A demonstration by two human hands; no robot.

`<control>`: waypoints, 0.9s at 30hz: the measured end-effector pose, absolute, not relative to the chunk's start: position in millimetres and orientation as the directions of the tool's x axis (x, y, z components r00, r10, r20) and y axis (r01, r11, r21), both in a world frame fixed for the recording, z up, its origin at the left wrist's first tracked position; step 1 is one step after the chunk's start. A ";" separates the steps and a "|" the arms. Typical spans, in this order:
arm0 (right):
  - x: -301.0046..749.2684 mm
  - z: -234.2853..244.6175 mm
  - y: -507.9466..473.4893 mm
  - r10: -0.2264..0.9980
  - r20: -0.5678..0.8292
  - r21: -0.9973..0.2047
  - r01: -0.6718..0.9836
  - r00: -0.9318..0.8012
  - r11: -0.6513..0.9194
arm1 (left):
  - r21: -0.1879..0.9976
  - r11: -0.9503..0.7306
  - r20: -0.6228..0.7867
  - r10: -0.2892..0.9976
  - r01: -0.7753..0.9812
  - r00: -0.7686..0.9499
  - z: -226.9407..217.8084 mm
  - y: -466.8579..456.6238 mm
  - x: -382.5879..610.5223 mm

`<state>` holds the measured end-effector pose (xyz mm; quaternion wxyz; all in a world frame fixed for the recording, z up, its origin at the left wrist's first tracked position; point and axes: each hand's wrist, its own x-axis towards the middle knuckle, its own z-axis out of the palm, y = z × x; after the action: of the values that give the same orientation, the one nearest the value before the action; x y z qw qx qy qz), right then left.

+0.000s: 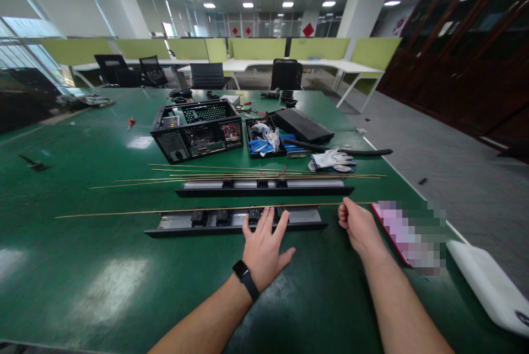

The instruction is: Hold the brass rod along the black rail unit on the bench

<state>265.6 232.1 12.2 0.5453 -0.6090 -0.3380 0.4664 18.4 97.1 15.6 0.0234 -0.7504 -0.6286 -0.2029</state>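
My left hand point(263, 246), with a black watch on the wrist, lies flat with fingers spread on the near black rail point(182, 223), beside the small black blocks set in it. My right hand point(359, 224) is closed in a pinch on the right end of a long thin brass rod point(165, 211) that lies along the top of that rail. A second black rail point(264, 187) lies further back, with several more brass rods point(248, 173) across and behind it.
On the green table point(82, 266) stand an open black computer case point(196, 129), a black tray with blue and white parts point(266, 139), a flat black panel point(303, 125), white gloves point(333, 160), a black hose point(363, 151) and a white pad point(490, 288). Office desks and chairs stand behind.
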 end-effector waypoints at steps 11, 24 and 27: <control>233.7 13.1 218.4 0.970 -0.161 -0.986 0.016 0.181 -0.167 | 0.225 -0.207 0.334 0.934 0.952 0.124 15.4 98.0 19.3; 224.1 12.5 217.1 0.990 -0.041 -0.986 0.156 0.134 -0.062 | 0.228 -0.208 0.355 0.927 0.951 0.118 8.4 98.3 19.1; 225.0 15.0 216.5 0.985 -0.060 -0.982 0.168 0.159 -0.087 | 0.223 -0.215 0.360 0.924 0.951 0.124 9.0 98.1 19.2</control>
<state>225.0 216.5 15.0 0.4723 -0.5971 -0.4831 0.4325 19.2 98.1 9.0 0.0306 -0.7490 -0.6259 -0.2150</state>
